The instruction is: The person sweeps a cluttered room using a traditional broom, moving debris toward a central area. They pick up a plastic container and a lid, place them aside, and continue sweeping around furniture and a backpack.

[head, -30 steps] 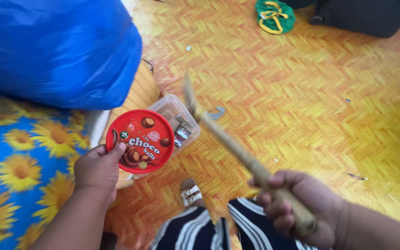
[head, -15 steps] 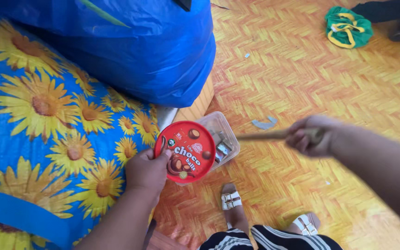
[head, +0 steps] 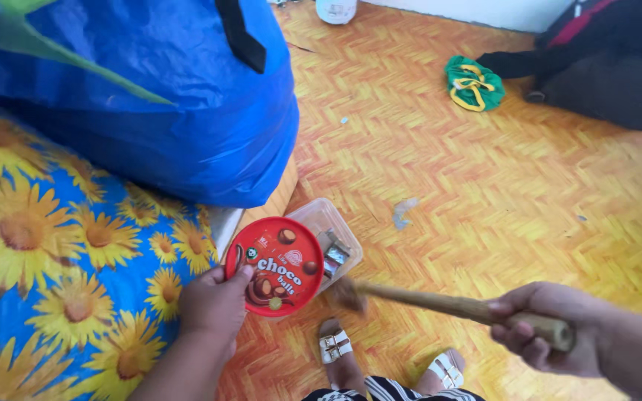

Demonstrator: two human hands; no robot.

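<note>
We see the orange and yellow woven-pattern floor (head: 529, 193) filling most of the view, and on its left the blue cloth printed with yellow sunflowers (head: 46, 245). A big shiny blue plastic bag (head: 150, 104) rests on that cloth. At the far right lies a dark bag (head: 603, 74), with a small green and yellow pouch (head: 471, 82) just beside it. Our right hand (head: 551, 327) is wrapped tightly around one end of a long brown wooden stick (head: 447, 304), whose blurred far end points toward the containers. Our left hand (head: 213, 301) pinches the round red plastic lid printed with chocolate balls (head: 275, 266) at its lower left edge, thumb on top. The lid is tilted toward us and overlaps a clear rectangular plastic box (head: 330, 230) on the floor holding small silvery wrapped pieces. Below it, a white-strapped sandal (head: 334, 346) shows on our foot. A small grey scrap (head: 403, 212) lies near the box.
</note>
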